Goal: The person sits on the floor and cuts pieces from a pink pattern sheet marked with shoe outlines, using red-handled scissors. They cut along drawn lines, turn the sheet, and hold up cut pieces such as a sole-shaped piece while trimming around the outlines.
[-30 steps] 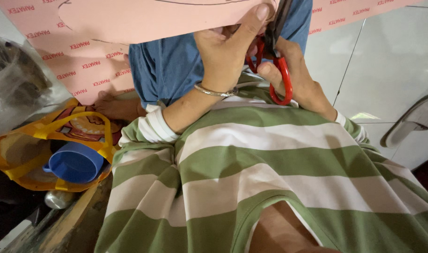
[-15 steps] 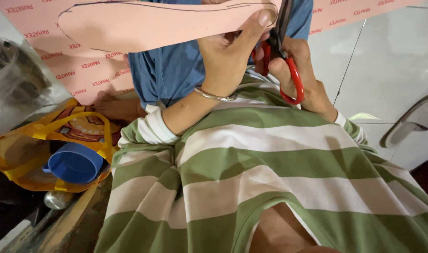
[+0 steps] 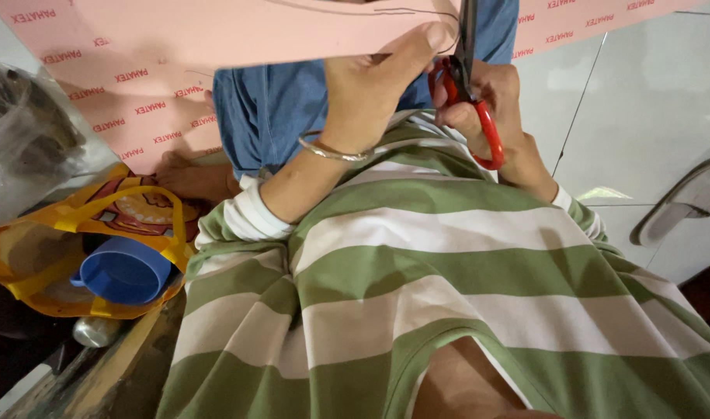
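Observation:
My left hand [image 3: 370, 81] pinches the lower edge of a large pink sheet [image 3: 238, 35] that bears a drawn pencil outline. A thin metal bangle circles that wrist. My right hand [image 3: 494, 101] grips red-handled scissors [image 3: 475, 109], whose dark blades point up into the sheet beside my left thumb. Both forearms come out of a green and white striped shirt [image 3: 448, 271]. Blue jeans [image 3: 269, 109] show under the sheet.
A yellow bag [image 3: 52, 233] with a blue cup [image 3: 126, 268] in it lies at the left, beside a crumpled clear plastic bag [image 3: 21, 140]. White floor tiles and a grey slipper [image 3: 685, 202] are on the right. More pink sheet lies on the floor.
The pink sheet and both hands have risen in the view, and the scissor blades have worked further up along the drawn line. The right hand shifted slightly right.

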`<state>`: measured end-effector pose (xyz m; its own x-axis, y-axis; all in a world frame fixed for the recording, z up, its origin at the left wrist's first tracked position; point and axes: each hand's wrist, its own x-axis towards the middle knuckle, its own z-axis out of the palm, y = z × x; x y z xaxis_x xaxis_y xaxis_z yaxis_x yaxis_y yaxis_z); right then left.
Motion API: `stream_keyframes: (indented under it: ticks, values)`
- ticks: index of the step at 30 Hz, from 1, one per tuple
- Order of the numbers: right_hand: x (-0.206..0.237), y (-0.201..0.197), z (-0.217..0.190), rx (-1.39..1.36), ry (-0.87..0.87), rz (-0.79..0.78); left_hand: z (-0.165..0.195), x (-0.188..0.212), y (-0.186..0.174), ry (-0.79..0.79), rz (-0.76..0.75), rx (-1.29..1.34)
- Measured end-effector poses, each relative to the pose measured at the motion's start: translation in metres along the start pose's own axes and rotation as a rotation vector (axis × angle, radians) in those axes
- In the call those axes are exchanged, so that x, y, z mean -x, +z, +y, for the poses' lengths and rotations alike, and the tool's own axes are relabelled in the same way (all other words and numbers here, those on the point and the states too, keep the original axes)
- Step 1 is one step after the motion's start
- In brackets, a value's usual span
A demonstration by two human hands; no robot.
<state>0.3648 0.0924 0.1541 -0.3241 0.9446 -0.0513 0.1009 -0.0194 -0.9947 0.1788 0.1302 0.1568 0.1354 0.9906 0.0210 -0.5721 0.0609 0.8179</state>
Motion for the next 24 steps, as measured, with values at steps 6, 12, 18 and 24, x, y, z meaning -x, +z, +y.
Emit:
stream_keyframes:
  ticks: [6, 12, 18, 24]
  values:
    - [-0.002, 0.007, -0.009, 0.08, -0.051, -0.03, -0.007, 0.0, 0.02, 0.047, 0.056, 0.135]
    - [-0.004, 0.009, -0.004, 0.057, -0.046, 0.01, 0.0, 0.002, 0.013, -0.065, 0.03, -0.003]
    - [-0.001, 0.001, 0.002, 0.059, -0.09, 0.024, 0.005, -0.004, 0.011, 0.024, -0.056, -0.002]
    - [0.003, -0.019, -0.005, 0.17, -0.057, -0.041, 0.012, -0.009, -0.005, 0.042, -0.217, -0.107]
